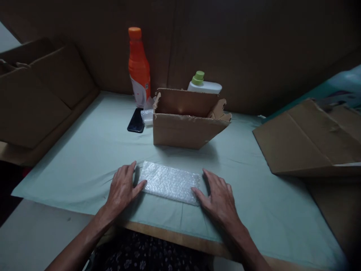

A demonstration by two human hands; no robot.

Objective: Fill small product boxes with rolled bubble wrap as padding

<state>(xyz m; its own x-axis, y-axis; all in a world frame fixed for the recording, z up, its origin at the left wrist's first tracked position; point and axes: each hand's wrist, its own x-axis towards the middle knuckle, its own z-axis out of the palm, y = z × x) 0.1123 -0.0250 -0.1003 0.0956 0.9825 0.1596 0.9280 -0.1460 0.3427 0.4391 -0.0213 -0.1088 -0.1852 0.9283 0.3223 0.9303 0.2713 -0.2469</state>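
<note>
A flat rectangular piece of bubble wrap (pixel 170 183) lies on the pale green cloth right in front of me. Whether it is wrapped around anything inside, I cannot tell. At its left end is my left hand (pixel 122 188), thumb reaching to the wrap's edge and fingers stretched forward on the cloth. My right hand (pixel 218 194) is at the opposite end, its thumb tip over the corner of the wrap and its fingers spread beyond it. Neither hand is closed around the wrap. Just behind it stands an open cardboard box (pixel 180 130) with torn edges.
Behind the box are a white bottle with a green cap (pixel 204 86) and a tall orange bottle (pixel 138 67). A black phone (pixel 135 121) lies beside a small bubble-wrapped item (pixel 147 117). Larger cardboard boxes flank the cloth (pixel 93 150), one left (pixel 36 98), one right (pixel 307 139).
</note>
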